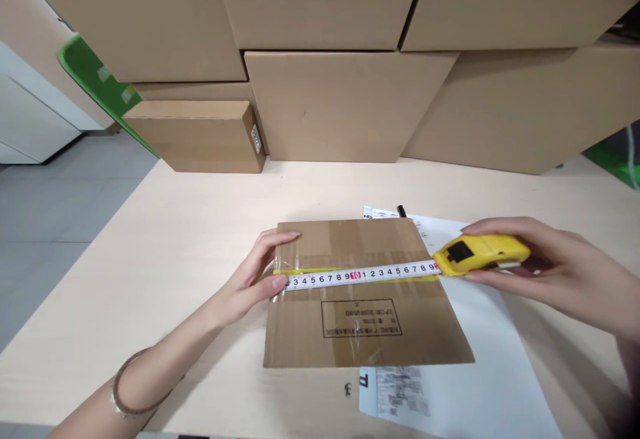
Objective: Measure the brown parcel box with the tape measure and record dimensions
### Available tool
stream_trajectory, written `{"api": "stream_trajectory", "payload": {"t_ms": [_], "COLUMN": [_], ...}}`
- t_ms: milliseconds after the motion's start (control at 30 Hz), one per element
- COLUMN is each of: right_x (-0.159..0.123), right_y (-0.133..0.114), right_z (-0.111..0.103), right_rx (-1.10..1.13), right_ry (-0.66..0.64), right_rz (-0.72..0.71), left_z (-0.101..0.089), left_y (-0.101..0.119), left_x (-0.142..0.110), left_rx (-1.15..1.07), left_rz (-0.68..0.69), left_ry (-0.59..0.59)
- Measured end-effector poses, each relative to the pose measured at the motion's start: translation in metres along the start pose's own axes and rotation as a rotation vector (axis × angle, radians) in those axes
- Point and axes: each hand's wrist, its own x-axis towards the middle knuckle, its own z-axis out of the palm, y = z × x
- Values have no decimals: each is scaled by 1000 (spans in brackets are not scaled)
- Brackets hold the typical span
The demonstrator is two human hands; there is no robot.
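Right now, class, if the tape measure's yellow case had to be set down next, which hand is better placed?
Probably the right hand: it holds the yellow case at the right edge of the box. The left hand is at the opposite edge, its thumb on the measuring blade.

The left hand (253,282) is in a holding pose. Its thumb (275,284) and index finger (283,236) are spread apart, the thumb on the grip's nearer side, the finger on its farther side. Its other fingers are mostly hidden. Behind this grip, the left forearm (180,352) slopes down and leftward. The right hand (545,259) is well apart, to the right of the left grip, with its digits closed from two opposite sides and pointing left. Behind it, the right wrist (610,292) extends rightward.
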Motion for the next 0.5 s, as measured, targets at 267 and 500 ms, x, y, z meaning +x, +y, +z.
{"api": "stream_trajectory", "payload": {"t_ms": [267,500], "right_x": [44,102], "right_y": [-70,-134], "right_z": [21,84], "right_rx": [0,-82], "right_ry": [-138,-281], "right_rz": [-232,-579], "left_z": [-3,-9], "left_y": [1,-5], "left_x": [2,-4], "left_rx": [24,-13], "left_rz": [-9,-13], "left_ry": [-1,-57]}}
